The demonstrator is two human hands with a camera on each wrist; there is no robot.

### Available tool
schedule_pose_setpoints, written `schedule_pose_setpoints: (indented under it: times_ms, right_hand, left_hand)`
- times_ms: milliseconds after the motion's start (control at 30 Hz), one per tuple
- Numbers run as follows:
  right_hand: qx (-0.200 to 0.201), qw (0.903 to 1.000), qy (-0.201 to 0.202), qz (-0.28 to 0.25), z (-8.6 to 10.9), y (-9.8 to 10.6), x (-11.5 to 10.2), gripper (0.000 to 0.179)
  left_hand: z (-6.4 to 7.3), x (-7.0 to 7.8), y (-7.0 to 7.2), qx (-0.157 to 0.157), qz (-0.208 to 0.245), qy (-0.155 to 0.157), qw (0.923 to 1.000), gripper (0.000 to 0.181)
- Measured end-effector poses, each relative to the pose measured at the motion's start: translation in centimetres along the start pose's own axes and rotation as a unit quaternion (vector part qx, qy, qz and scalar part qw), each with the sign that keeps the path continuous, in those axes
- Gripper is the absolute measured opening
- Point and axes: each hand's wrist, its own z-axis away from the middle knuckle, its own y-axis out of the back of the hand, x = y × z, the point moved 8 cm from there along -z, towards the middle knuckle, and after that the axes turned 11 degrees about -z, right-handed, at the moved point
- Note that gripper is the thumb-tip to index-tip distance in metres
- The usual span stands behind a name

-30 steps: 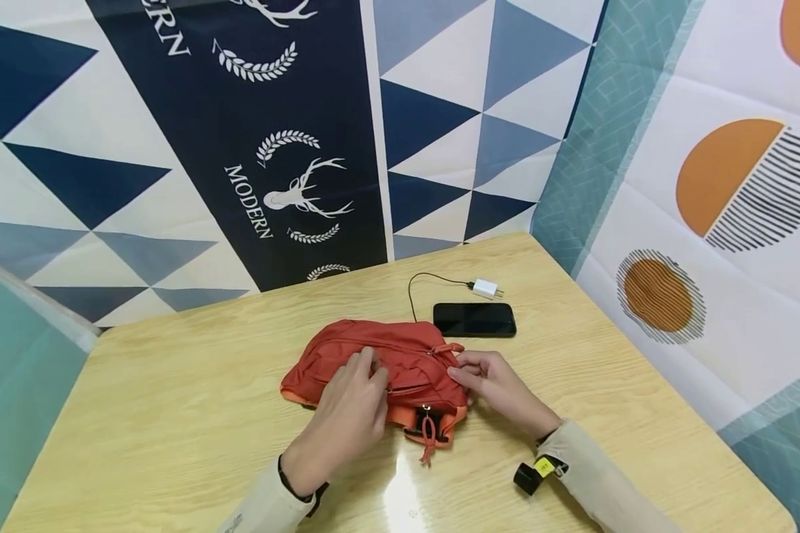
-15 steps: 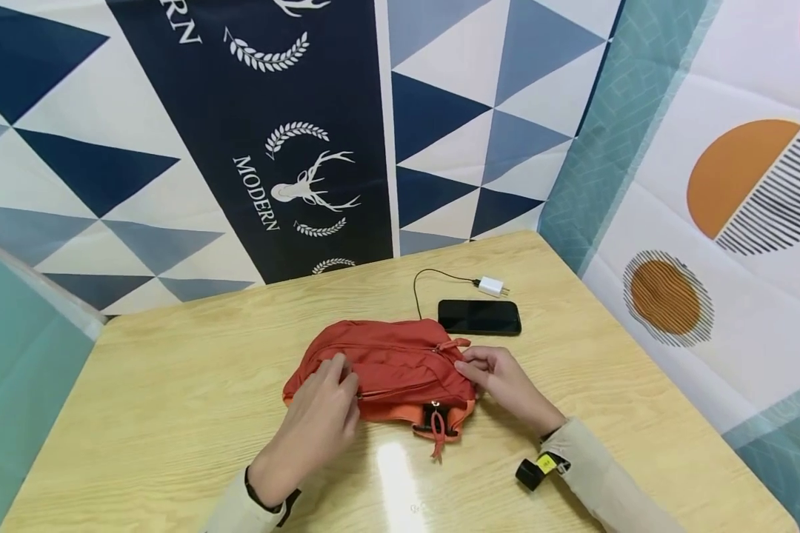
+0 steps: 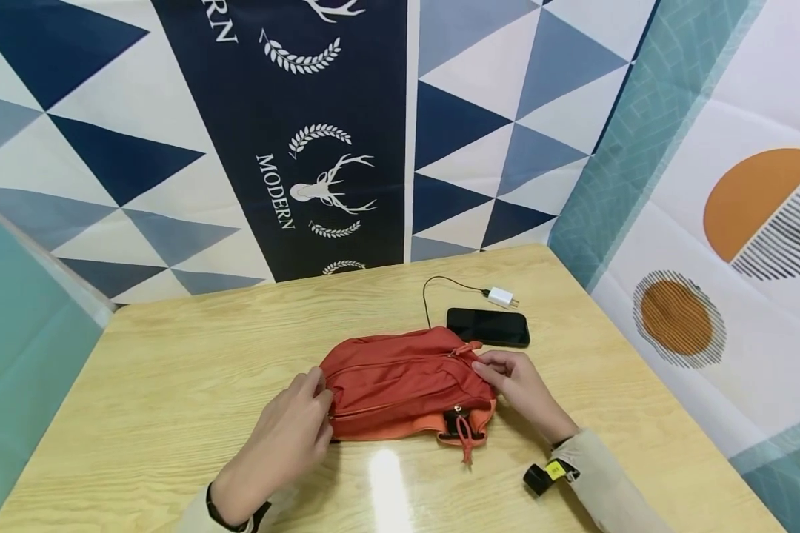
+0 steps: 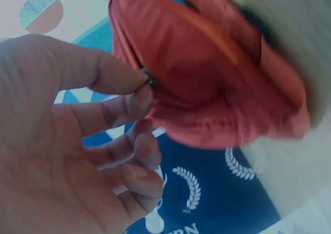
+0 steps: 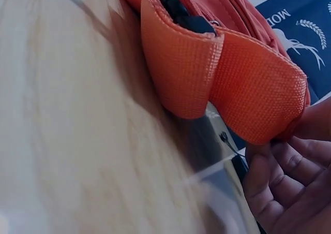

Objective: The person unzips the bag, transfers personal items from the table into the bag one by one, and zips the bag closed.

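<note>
A red waist bag with orange straps lies on the wooden table. At its left end is my left hand. In the left wrist view, that hand's thumb and index finger pinch a small dark zipper pull on the bag's front seam. My right hand grips the bag's right end between thumb and fingers. The right wrist view shows an orange strap right beside those fingers, below a black buckle. A red cord pull hangs off the bag's front right. The bag's inside is hidden.
Behind the bag to the right lies a black phone. A white charger plug with a thin black cable sits beyond it; the cable runs behind the bag. Patterned cloth walls border the table at back and sides.
My left hand has slid left along the front zipper, from the bag's middle to its left end. The right hand keeps its grip on the right end. The head view has shifted slightly.
</note>
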Motion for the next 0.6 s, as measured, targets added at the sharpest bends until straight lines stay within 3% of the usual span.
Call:
schedule_pose_setpoints:
  times_ms: [233,467,533,600]
  right_hand:
    - [0.024,0.9991,0.022,0.029,-0.2,1.1,-0.1,0.021]
    - [0.017,0.9955,0.023,0.090,0.1,1.0,0.2,0.019]
    - [0.016,0.9933,0.034,0.109,0.1,1.0,0.0,0.019]
    - [0.026,0.9897,0.050,0.132,-0.1,1.1,-0.4,0.019]
  left_hand:
    - [0.2,-0.5,0.1,-0.025,0.027,-0.016,0.9992,0.017]
    - [1.2,1.2,0.3,-0.096,0.094,-0.074,0.9882,0.017]
    - [1.3,1.6,0.8,-0.088,0.095,-0.078,0.9885,0.015]
    - [1.1,2.1,1.6,-0.053,0.086,-0.080,0.9916,0.017]
